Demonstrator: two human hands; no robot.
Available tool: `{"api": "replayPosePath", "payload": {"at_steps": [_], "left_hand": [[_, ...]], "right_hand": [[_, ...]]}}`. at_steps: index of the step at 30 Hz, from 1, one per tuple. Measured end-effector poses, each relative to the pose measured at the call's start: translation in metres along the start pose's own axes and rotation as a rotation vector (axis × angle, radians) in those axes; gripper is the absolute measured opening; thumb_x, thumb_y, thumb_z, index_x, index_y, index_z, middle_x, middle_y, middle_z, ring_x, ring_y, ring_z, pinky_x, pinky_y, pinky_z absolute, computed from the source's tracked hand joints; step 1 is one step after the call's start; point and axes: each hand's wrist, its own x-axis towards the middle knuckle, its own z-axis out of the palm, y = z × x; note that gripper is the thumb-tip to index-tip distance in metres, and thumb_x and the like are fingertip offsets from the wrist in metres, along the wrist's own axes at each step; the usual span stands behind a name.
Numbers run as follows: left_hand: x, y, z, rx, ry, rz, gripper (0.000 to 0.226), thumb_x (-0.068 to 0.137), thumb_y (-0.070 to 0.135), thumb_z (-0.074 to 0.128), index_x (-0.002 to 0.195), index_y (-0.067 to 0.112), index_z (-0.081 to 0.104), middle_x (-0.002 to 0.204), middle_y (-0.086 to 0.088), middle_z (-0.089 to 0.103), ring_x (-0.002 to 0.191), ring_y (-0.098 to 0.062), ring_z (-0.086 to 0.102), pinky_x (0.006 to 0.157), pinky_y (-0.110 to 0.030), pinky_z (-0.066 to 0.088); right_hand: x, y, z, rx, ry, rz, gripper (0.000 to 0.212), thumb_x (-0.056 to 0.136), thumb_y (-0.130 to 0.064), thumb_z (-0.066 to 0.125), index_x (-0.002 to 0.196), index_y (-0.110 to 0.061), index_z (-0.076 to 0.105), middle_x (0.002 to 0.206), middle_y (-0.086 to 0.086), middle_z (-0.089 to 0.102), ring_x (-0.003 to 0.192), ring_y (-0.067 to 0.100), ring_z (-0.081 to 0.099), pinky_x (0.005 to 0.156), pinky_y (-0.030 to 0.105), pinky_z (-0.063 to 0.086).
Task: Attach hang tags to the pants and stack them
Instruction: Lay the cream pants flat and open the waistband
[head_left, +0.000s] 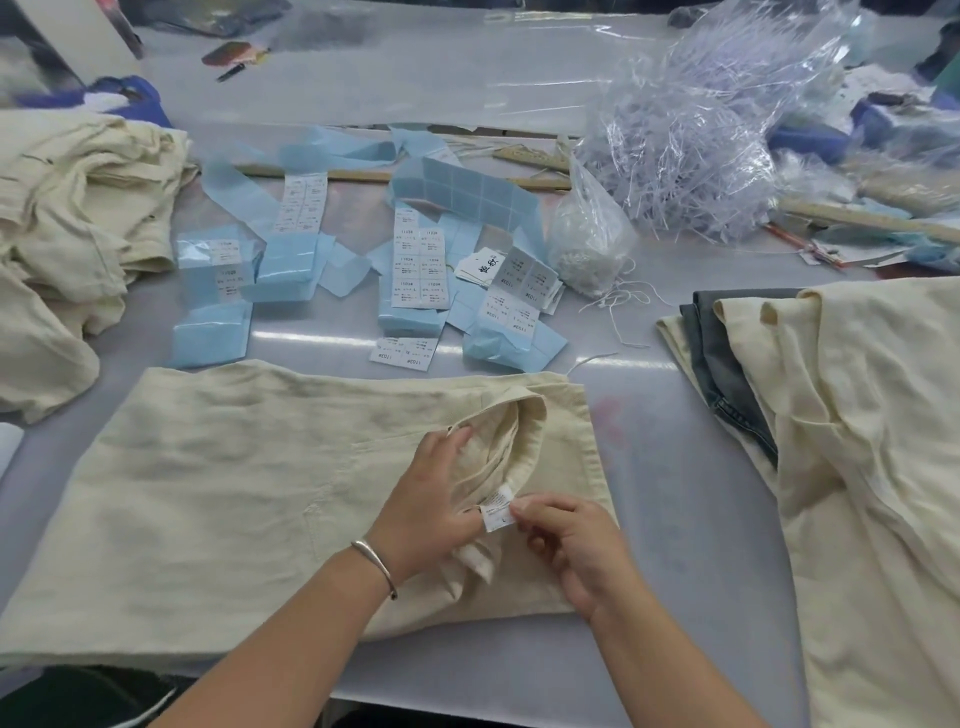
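Both hands are working at the sewn-in label inside the waistband of the cream pants (218, 483) lying flat on the near part of the table (675, 467).

The left hand (431, 499), wearing a silver bangle (375, 564), is holding the waistband open, its fingers curled into the fabric and its thumb pressing the white care label (497, 512); the right hand (569, 545) is pinching that label's right edge between thumb and forefinger. A stack of folded pants (857, 441), cream with one grey pair, is lying to the right, and a loose heap of cream pants (78, 218) is sitting at far left. Hang tags (480, 267) are lying among blue sticker sheets (415, 260) in the middle of the table, near a bag of white strings (587, 244).
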Motion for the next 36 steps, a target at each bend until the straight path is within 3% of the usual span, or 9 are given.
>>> {"api": "replayPosePath", "payload": {"at_steps": [5, 11, 14, 20, 24, 28, 31, 33, 36], "left_hand": [[0.005, -0.011, 0.001, -0.04, 0.017, 0.008, 0.086, 0.068, 0.043, 0.076, 0.142, 0.018, 0.04, 0.13, 0.008, 0.042, 0.121, -0.003, 0.042, 0.096, 0.001, 0.026], [0.007, -0.018, 0.004, -0.057, 0.074, -0.002, 0.082, 0.071, 0.017, 0.083, 0.141, 0.02, 0.042, 0.13, 0.009, 0.045, 0.122, -0.004, 0.043, 0.104, -0.013, 0.034], [0.005, -0.015, 0.003, -0.082, 0.069, -0.03, 0.082, 0.07, 0.02, 0.085, 0.141, 0.021, 0.043, 0.131, 0.01, 0.045, 0.123, -0.001, 0.043, 0.1, -0.004, 0.03], [0.006, 0.0, -0.016, -0.883, 0.29, -0.278, 0.036, 0.068, 0.03, 0.07, 0.103, 0.023, 0.065, 0.107, 0.005, 0.065, 0.098, -0.008, 0.062, 0.079, -0.025, 0.05], [0.026, -0.028, -0.05, -0.709, 0.464, -0.37, 0.005, 0.084, 0.017, 0.067, 0.089, 0.019, 0.065, 0.086, 0.008, 0.065, 0.083, -0.006, 0.059, 0.075, -0.016, 0.046], [0.053, -0.072, -0.075, -0.357, 0.658, -0.471, 0.019, 0.088, 0.011, 0.061, 0.078, 0.027, 0.061, 0.081, 0.011, 0.065, 0.082, -0.008, 0.059, 0.069, -0.017, 0.041], [0.086, -0.099, -0.093, -0.328, 0.659, -0.492, 0.019, 0.088, 0.013, 0.061, 0.079, 0.03, 0.06, 0.083, 0.012, 0.066, 0.084, -0.009, 0.062, 0.068, -0.019, 0.042], [0.118, -0.107, -0.104, -0.297, 0.644, -0.452, 0.016, 0.088, 0.016, 0.062, 0.081, 0.03, 0.06, 0.086, 0.013, 0.065, 0.086, -0.012, 0.062, 0.07, -0.022, 0.042], [0.171, -0.109, -0.11, -0.251, 0.61, -0.35, 0.01, 0.086, 0.021, 0.067, 0.094, 0.023, 0.061, 0.095, 0.01, 0.063, 0.09, -0.013, 0.06, 0.076, -0.025, 0.044]], "right_hand": [[0.002, -0.002, 0.001, -0.106, -0.006, -0.04, 0.007, 0.071, 0.0, 0.076, 0.066, -0.005, 0.075, 0.062, 0.006, 0.06, 0.056, 0.009, 0.051, 0.053, 0.019, 0.036], [0.006, -0.003, 0.0, -0.126, -0.009, -0.021, 0.009, 0.071, 0.0, 0.076, 0.065, -0.006, 0.075, 0.064, 0.008, 0.062, 0.054, 0.009, 0.051, 0.048, 0.017, 0.033], [0.006, -0.005, -0.002, -0.169, -0.008, -0.004, 0.012, 0.071, -0.002, 0.077, 0.061, -0.008, 0.074, 0.059, 0.004, 0.061, 0.052, 0.008, 0.05, 0.046, 0.017, 0.033], [0.02, -0.033, 0.003, -0.466, 0.469, -0.554, 0.044, 0.081, -0.018, 0.073, 0.054, 0.005, 0.047, 0.045, -0.002, 0.038, 0.043, 0.005, 0.033, 0.048, 0.021, 0.031], [0.042, -0.05, 0.048, -0.529, 0.419, -0.666, 0.042, 0.084, -0.018, 0.071, 0.055, 0.001, 0.046, 0.048, 0.001, 0.043, 0.049, 0.009, 0.035, 0.053, 0.028, 0.033], [0.061, -0.045, 0.095, -0.973, 0.416, -0.757, 0.041, 0.079, -0.016, 0.075, 0.051, -0.013, 0.045, 0.05, -0.005, 0.046, 0.05, 0.014, 0.04, 0.052, 0.029, 0.032], [0.07, -0.043, 0.117, -1.389, 0.512, -0.764, 0.038, 0.067, -0.017, 0.082, 0.051, -0.017, 0.048, 0.054, -0.006, 0.049, 0.051, 0.019, 0.048, 0.049, 0.028, 0.031], [0.076, -0.046, 0.126, -1.452, 0.494, -0.753, 0.039, 0.06, -0.016, 0.085, 0.051, -0.02, 0.047, 0.054, -0.007, 0.048, 0.05, 0.018, 0.05, 0.044, 0.027, 0.035], [0.093, -0.046, 0.134, -1.442, 0.439, -0.612, 0.032, 0.078, -0.026, 0.071, 0.062, -0.027, 0.043, 0.063, -0.008, 0.05, 0.061, 0.012, 0.046, 0.054, 0.025, 0.034]]}}
